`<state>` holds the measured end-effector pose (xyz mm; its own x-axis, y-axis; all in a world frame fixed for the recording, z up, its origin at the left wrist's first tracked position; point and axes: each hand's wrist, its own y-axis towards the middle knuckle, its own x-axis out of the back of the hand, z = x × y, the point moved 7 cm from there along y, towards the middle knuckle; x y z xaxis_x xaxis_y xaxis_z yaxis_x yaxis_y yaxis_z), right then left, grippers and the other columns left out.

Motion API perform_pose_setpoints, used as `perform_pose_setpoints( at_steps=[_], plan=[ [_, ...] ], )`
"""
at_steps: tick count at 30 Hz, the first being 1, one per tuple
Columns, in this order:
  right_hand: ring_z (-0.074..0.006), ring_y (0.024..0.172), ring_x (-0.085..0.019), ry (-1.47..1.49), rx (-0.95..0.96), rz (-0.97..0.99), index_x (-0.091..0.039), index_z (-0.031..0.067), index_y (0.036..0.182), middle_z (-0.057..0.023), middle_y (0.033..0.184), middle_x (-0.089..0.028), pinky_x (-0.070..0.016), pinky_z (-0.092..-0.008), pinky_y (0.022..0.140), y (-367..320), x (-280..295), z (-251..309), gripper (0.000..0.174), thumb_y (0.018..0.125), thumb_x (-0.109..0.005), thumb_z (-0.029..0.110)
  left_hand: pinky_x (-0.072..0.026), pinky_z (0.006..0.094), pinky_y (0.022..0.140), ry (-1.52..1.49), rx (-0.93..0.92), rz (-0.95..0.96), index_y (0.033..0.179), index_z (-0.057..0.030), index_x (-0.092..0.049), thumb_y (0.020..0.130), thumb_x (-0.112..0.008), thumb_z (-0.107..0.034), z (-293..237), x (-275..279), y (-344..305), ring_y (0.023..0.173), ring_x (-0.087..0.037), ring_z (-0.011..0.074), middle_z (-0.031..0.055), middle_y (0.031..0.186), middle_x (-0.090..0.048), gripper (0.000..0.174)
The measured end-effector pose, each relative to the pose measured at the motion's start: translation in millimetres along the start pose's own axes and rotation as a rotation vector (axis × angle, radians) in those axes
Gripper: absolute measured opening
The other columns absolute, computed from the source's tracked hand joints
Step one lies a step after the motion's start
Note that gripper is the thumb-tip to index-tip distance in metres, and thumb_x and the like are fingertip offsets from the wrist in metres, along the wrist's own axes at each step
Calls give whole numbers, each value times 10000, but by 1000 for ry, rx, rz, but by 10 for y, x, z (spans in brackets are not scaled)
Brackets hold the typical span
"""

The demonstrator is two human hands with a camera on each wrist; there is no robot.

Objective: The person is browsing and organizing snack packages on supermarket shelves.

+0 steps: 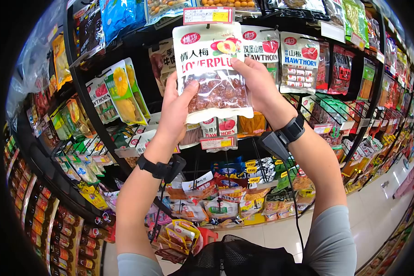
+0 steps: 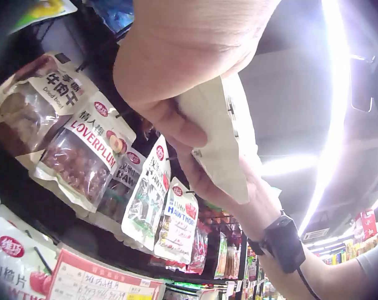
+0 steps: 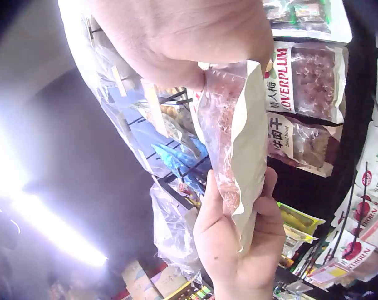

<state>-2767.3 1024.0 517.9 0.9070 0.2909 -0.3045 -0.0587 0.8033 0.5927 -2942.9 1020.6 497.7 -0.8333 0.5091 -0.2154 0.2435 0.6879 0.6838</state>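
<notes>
A white bag of dried plums [image 1: 216,94] labelled LOVERPLUM is held upright in front of the shelf, its clear window showing dark red fruit. My left hand [image 1: 174,108] pinches its left edge, thumb on the front. On the opposite edge my right hand [image 1: 262,85] grips higher up, thumb near the lettering. The left wrist view shows the bag's pale back [image 2: 207,119] with fingers against it. Seen side-on in the right wrist view, the bag [image 3: 229,137] sits between both hands. Another LOVERPLUM bag [image 2: 83,156] hangs on the rack behind.
Hawthorn bags [image 1: 300,64] hang right of the held bag, and a dried beef bag [image 1: 161,62] hangs behind its left side. A price tag [image 1: 208,15] sits just above. Lower shelves carry snack packs [image 1: 221,207]. A red stool [image 1: 209,235] stands below.
</notes>
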Motion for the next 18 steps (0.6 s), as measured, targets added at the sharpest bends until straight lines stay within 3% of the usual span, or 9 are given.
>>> perform_pose_setpoints(
  at_steps=[3, 6, 10, 11, 14, 15, 18],
  plan=[
    [-167, 916, -660, -76, -37, -51, -590, -44, 1128, -119, 1069, -670, -567, -318, 764, 93, 113, -110, 249, 1017, -515, 166, -532, 339, 914, 2, 74, -13, 1319, -16, -404, 979, -568, -89, 126, 78, 78, 1074, -626, 172, 124, 1194, -608, 384],
    [-207, 926, -687, -165, -62, -110, -567, -42, 1164, -136, 1080, -663, -604, -361, 789, 287, 243, -190, 257, 1022, -505, 164, -539, 339, 889, 44, 122, -20, 1293, -5, -422, 974, -580, -94, 260, 163, 260, 1035, -644, 175, 129, 1166, -624, 367],
    [-185, 809, -648, -459, 21, -241, -581, -72, 1115, -128, 1019, -647, -562, -354, 701, 581, 452, -216, 317, 988, -578, 218, -533, 326, 850, 114, 158, -73, 1207, -13, -508, 959, -615, -129, 599, 390, 653, 978, -649, 170, 111, 1121, -648, 295],
    [-185, 795, -631, -345, 8, -260, -623, -87, 1056, -113, 921, -662, -507, -344, 685, 777, 624, -399, 338, 943, -611, 232, -521, 326, 852, 184, 161, -81, 1211, -4, -518, 955, -623, -141, 678, 443, 734, 971, -646, 171, 107, 1118, -652, 308],
    [-198, 781, -639, -373, -45, -303, -623, -99, 1060, -140, 940, -674, -502, -357, 682, 865, 694, -481, 373, 918, -637, 245, -516, 331, 863, 308, 206, -111, 1215, 8, -523, 954, -625, -149, 861, 572, 942, 984, -643, 177, 106, 1119, -654, 321],
    [-211, 763, -651, -480, 38, -337, -629, -108, 1031, -161, 935, -682, -510, -363, 665, 1063, 861, -605, 377, 904, -649, 247, -504, 330, 874, 346, 232, -113, 1217, 11, -533, 955, -625, -162, 992, 694, 1067, 985, -639, 178, 105, 1131, -651, 327],
    [-230, 774, -666, -510, 31, -361, -635, -107, 1039, -182, 930, -689, -522, -386, 692, 992, 802, -581, 398, 904, -660, 267, -446, 342, 947, 388, 267, -82, 1252, 12, -522, 938, -643, -185, 1039, 722, 1043, 1062, -599, 174, 101, 1156, -646, 390]
  ],
)
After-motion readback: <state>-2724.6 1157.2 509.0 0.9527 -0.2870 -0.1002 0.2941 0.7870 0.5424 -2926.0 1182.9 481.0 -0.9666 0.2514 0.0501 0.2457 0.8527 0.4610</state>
